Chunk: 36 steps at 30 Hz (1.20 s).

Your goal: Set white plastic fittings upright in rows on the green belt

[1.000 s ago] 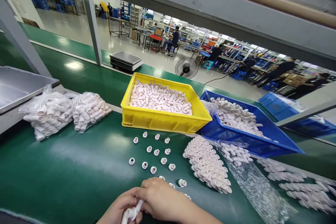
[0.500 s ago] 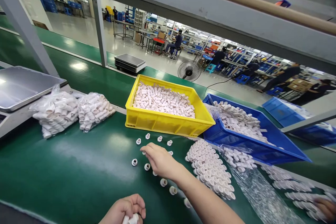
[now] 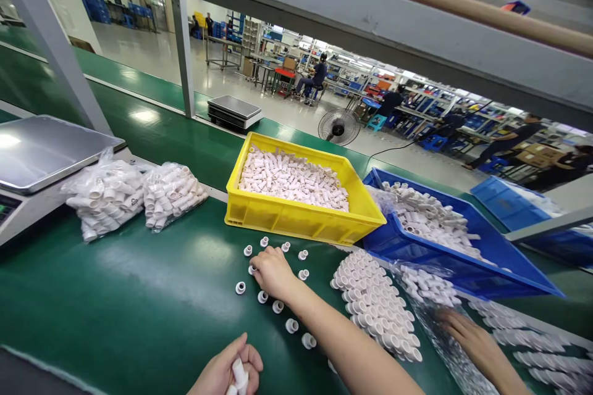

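My left hand (image 3: 227,367) is closed around a few white plastic pipe fittings (image 3: 239,375) near the lower edge of the view. Reaching across the green bench, my right hand (image 3: 274,273) has its fingers curled, thumb and fingertips at a small white fitting (image 3: 251,270) partly hidden by them. Around it several flanged white fittings stand apart on the bench, such as one at the left (image 3: 239,287) and one nearer me (image 3: 291,325). Right of my forearm lies a dense block of white fittings (image 3: 370,302) in rows.
Behind stand a yellow bin (image 3: 296,225) and a blue bin (image 3: 445,259), both holding white fittings. Filled clear bags (image 3: 173,197) lie left beside a scale (image 3: 55,151). Another person's hand (image 3: 467,333) is over plastic film at the right. A frame beam (image 3: 352,12) crosses above.
My right hand's fingers have curled lower around the fitting. My left hand has turned, showing more of its fittings. The other person's hand has come in over the film. The view shifted slightly.
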### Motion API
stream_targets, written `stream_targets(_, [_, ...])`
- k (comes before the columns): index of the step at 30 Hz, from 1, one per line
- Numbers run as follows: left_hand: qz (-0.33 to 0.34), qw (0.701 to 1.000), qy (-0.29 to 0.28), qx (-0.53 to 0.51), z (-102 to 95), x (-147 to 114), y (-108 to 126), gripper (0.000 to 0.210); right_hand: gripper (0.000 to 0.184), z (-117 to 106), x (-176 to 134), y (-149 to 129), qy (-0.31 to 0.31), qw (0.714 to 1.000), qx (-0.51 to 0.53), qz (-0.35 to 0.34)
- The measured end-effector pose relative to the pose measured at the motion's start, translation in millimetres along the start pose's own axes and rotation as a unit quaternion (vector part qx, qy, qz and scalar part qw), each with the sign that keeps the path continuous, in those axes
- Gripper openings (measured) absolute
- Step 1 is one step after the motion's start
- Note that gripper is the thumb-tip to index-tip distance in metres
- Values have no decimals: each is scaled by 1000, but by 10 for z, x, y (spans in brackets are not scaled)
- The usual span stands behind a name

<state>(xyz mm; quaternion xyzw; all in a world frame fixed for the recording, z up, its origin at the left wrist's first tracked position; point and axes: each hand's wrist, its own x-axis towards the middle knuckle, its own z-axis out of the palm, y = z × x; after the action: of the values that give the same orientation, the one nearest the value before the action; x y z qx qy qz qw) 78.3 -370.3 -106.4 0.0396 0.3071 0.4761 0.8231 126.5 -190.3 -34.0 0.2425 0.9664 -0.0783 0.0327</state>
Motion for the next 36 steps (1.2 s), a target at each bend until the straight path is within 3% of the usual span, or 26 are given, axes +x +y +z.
stream_targets(3, [4,1000,-3,-24,77,-43,104,57,27,-95,-98,-59,40,999,12,-1])
stream_targets(5, [6,1000,6,-29,134,-85,175,58,24,-189,-218,-132,57,998,31,-19])
stream_targets(7, [10,1000,21,-12,189,-122,225,58,13,-264,-361,-231,26,997,52,-59])
stream_targets(12, [-12,998,63,6,248,-120,193,63,22,-266,-680,-508,-108,978,102,-147])
stream_targets(16, [-22,999,28,-22,142,-40,71,60,12,-304,-844,-556,-118,972,134,-150])
stream_targets(19, [-29,997,-11,-65,34,2,17,53,12,-448,-925,-344,-59,984,149,-84])
stream_targets(23, [-65,990,-18,-127,-42,-19,4,48,19,-582,-989,208,55,992,68,91])
stream_targets(26, [-54,991,-17,-121,-35,-51,-4,45,16,-518,-1016,577,40,979,-43,197])
stream_targets(30, [-30,995,18,-92,47,-68,11,42,12,-283,-1020,778,-14,970,-93,224])
stream_targets(36, [9,998,41,-51,259,-103,187,47,11,-120,-1010,776,-21,971,-86,224])
